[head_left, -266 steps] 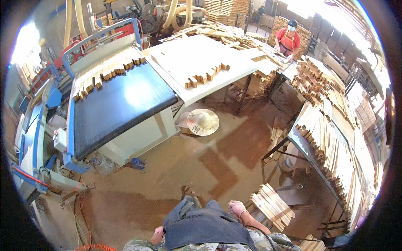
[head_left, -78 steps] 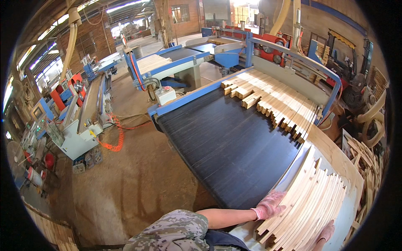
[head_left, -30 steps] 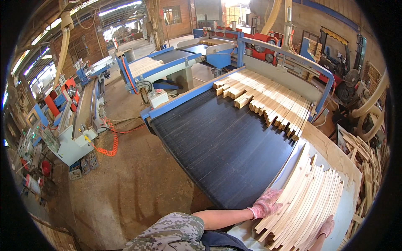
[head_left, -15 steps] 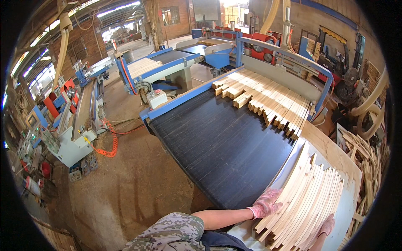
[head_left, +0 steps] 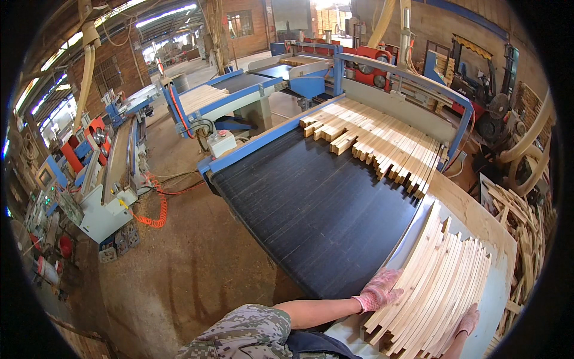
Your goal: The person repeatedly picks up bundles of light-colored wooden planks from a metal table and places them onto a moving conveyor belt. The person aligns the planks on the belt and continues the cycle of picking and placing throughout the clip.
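A batch of pale wooden strips (head_left: 436, 281) lies side by side on a light grey table surface in front of me, at the lower right. My left hand (head_left: 380, 289), in a pinkish knitted glove, rests against the strips' left edge with its fingers stretched over the outermost ones. Along the opposite edge lies my right hand (head_left: 468, 321), gloved alike, with straight fingers flat against the strips; its far side is hidden. The batch sits between both hands, its strip ends uneven.
A black conveyor belt (head_left: 317, 209) runs beside the table, carrying a row of wooden pieces (head_left: 382, 140) at its far side under a blue frame (head_left: 412, 81). Scrap wood (head_left: 517, 230) is heaped at right. A red-and-blue machine (head_left: 98, 143) stands left, with a coiled orange hose (head_left: 158, 212).
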`<state>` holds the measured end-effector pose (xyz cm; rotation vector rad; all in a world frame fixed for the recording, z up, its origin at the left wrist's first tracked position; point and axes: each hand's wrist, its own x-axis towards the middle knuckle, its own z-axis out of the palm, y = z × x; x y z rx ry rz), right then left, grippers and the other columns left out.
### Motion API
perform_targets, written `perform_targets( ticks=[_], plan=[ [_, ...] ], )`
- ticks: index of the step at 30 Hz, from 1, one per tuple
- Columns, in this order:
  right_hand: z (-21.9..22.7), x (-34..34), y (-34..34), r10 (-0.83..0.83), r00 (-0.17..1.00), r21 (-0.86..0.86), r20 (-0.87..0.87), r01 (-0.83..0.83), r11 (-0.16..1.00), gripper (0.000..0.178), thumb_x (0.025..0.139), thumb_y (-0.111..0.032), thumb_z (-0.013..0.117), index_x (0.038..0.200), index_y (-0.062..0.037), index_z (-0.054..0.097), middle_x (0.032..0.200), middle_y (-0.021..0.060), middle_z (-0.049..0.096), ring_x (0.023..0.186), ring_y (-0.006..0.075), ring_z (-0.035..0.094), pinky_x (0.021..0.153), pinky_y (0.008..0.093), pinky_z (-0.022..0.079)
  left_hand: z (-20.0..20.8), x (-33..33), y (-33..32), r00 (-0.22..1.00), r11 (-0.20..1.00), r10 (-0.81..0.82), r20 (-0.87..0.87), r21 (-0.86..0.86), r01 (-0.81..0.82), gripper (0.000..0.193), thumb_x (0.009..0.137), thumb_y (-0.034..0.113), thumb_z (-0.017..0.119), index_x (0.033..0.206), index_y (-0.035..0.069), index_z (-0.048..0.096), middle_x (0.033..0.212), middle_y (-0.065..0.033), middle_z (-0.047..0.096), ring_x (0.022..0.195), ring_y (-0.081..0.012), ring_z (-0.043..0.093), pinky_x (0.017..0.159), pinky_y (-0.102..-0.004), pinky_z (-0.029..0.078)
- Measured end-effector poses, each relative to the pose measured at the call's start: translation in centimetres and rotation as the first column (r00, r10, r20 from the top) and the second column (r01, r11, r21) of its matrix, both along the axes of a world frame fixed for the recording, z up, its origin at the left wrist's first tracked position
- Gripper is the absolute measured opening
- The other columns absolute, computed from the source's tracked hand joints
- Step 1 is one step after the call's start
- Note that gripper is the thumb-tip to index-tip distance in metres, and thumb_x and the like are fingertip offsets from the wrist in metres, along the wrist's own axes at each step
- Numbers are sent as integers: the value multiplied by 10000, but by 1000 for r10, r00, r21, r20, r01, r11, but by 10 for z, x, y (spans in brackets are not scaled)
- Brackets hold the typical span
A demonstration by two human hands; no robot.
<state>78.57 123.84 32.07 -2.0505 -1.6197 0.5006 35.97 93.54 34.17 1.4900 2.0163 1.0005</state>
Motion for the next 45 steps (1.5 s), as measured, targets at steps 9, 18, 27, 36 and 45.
perform_targets(
  ticks=[9,18,27,36,45],
  plan=[
    [-9,12,6,32,987,18,157,-35,999,759,1097,-642,455,1259,62,690,1257,318,721,1162,486,677,1020,516,516,19,1,-5,1000,999,-3,15,-50,3,792,1072,496,558,1663,8,359,1653,-271,453,1595,-418,337,1360,-487,146],
    [9,-21,-8,23,1000,-36,9,-23,999,754,1098,-622,465,1324,69,668,1305,323,707,1210,487,662,1058,501,503,-12,-1,-2,999,999,43,-24,7,-43,782,1069,495,563,1646,-2,382,1634,-256,480,1576,-393,373,1361,-482,152],
    [33,-30,-26,-5,999,-62,-43,3,998,742,1098,-596,485,1377,71,649,1368,311,686,1240,476,654,1091,493,498,-5,-1,-2,1000,999,27,-8,17,-27,769,1061,487,583,1641,13,403,1627,-237,494,1569,-392,380,1357,-485,166],
    [32,-22,-25,-25,999,-52,43,27,998,784,1094,-644,443,1345,65,667,1352,318,691,1260,482,643,1093,507,484,-12,2,2,999,1000,27,-27,14,-26,792,1065,513,562,1658,18,382,1630,-265,483,1575,-399,374,1359,-481,158],
    [21,-7,-15,-9,996,-19,92,11,1000,750,1094,-620,476,1317,66,680,1314,341,696,1220,481,657,1065,517,497,-6,5,2,999,1000,22,-31,-12,-23,800,1071,528,549,1667,26,368,1638,-270,474,1586,-409,355,1360,-479,154]
  ],
)
